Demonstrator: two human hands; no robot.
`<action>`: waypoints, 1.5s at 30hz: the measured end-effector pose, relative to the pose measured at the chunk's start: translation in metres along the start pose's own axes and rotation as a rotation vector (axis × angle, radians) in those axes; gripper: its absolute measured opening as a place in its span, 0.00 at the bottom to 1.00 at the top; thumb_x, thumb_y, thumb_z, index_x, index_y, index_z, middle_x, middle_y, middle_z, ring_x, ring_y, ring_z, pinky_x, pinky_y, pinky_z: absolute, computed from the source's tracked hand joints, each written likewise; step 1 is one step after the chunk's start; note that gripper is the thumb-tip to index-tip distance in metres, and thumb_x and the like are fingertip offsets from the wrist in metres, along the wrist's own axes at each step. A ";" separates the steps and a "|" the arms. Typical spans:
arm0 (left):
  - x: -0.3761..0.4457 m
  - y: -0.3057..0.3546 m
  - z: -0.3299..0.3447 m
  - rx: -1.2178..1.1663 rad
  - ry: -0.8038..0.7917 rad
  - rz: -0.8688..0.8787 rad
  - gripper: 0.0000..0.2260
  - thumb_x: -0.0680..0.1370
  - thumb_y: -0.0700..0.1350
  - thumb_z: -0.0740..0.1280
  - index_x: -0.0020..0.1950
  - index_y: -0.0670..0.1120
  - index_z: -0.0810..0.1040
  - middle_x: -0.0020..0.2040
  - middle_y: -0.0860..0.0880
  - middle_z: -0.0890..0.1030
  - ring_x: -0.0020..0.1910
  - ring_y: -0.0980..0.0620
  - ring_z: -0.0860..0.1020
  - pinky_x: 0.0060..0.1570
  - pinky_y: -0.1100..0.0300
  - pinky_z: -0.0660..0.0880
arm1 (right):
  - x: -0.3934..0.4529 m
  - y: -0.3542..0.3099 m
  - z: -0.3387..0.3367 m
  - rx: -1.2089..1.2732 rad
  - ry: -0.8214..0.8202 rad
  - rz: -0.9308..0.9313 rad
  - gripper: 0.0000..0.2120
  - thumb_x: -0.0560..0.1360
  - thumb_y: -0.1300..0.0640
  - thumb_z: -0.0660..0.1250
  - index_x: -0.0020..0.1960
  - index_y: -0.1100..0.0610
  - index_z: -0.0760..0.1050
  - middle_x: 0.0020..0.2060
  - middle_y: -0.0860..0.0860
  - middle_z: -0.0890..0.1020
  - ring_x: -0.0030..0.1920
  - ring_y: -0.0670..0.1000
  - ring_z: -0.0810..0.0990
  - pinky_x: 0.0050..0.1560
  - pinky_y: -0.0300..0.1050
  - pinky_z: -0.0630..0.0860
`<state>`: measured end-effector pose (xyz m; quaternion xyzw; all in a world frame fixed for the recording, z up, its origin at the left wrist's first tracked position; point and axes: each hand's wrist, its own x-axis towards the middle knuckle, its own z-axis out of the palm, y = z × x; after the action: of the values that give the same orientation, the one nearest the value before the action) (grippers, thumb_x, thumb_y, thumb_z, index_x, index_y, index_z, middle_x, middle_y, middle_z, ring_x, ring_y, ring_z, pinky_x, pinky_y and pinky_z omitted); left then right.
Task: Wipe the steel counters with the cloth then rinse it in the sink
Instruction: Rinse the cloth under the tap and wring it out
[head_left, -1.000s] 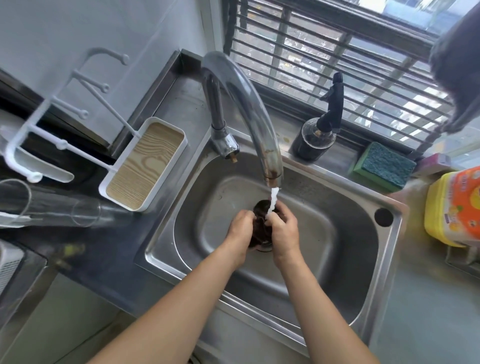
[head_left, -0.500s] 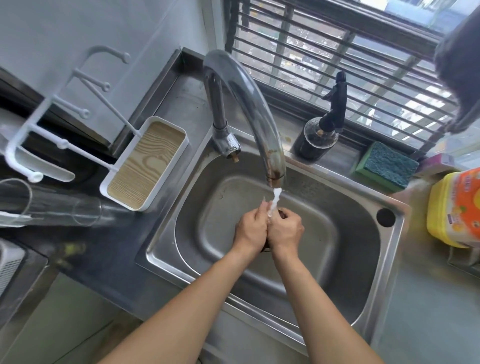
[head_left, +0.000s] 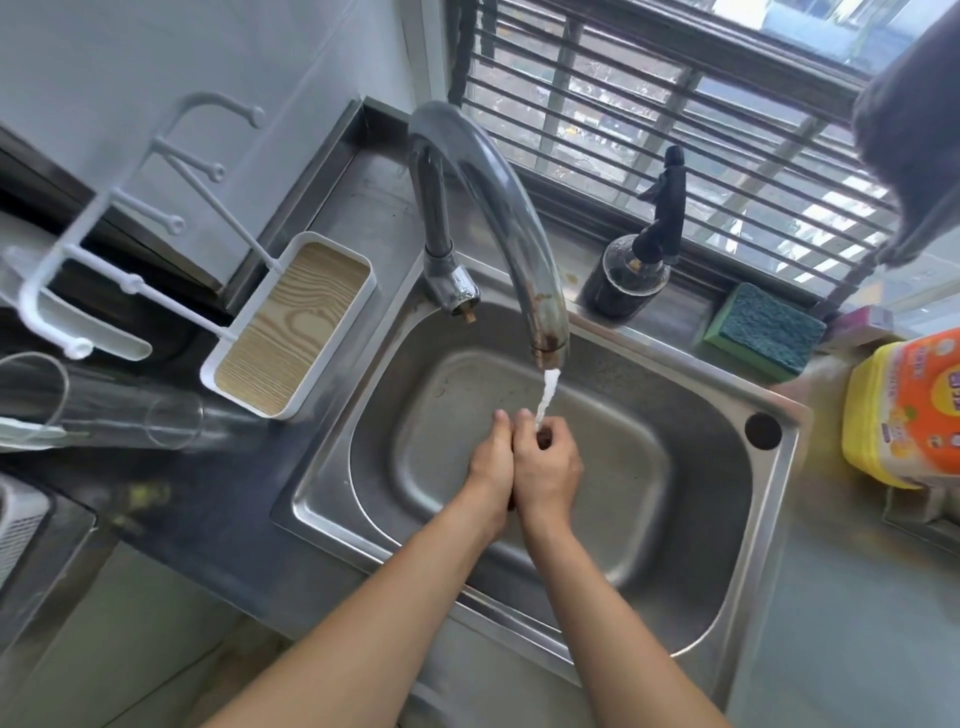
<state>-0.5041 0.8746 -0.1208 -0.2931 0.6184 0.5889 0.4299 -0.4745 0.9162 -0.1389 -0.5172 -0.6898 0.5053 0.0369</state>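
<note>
Both hands, left (head_left: 491, 462) and right (head_left: 548, 462), squeeze the dark cloth (head_left: 544, 440) under the tap (head_left: 519, 249), mid-frame over the sink (head_left: 727, 597). Squeezing too hard could splash water onto the counter.

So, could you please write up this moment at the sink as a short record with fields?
place: steel sink below a barred window
tap: curved steel tap, water running
left hand: left hand pressed against the right, under the stream
right hand: right hand curled round the cloth
cloth: dark cloth, only a small part shows between the hands
sill: dark pump bottle, green sponge
right counter: yellow pack
left counter: white tray with wood-grain base
</note>
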 end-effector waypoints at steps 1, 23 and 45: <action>-0.003 0.000 -0.001 0.053 -0.004 0.023 0.22 0.85 0.55 0.56 0.40 0.46 0.81 0.32 0.50 0.84 0.38 0.52 0.80 0.33 0.65 0.76 | 0.004 -0.004 -0.004 -0.025 0.045 0.025 0.16 0.80 0.46 0.66 0.40 0.57 0.78 0.36 0.52 0.81 0.44 0.59 0.79 0.44 0.46 0.67; -0.005 0.009 -0.011 0.102 -0.048 0.156 0.15 0.84 0.51 0.60 0.46 0.46 0.82 0.42 0.47 0.84 0.42 0.50 0.82 0.38 0.64 0.78 | 0.036 -0.017 -0.008 0.266 -0.105 0.433 0.16 0.79 0.50 0.66 0.36 0.58 0.78 0.34 0.53 0.83 0.38 0.55 0.82 0.45 0.49 0.78; 0.007 0.007 -0.014 0.053 0.119 0.097 0.29 0.83 0.64 0.51 0.43 0.42 0.78 0.46 0.43 0.84 0.46 0.45 0.82 0.40 0.58 0.78 | 0.031 0.000 -0.019 0.502 -0.275 0.505 0.11 0.77 0.52 0.64 0.49 0.57 0.83 0.43 0.57 0.87 0.41 0.56 0.86 0.40 0.45 0.81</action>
<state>-0.5161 0.8629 -0.1248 -0.2857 0.6717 0.5741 0.3710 -0.4776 0.9522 -0.1443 -0.5731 -0.3939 0.7164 -0.0559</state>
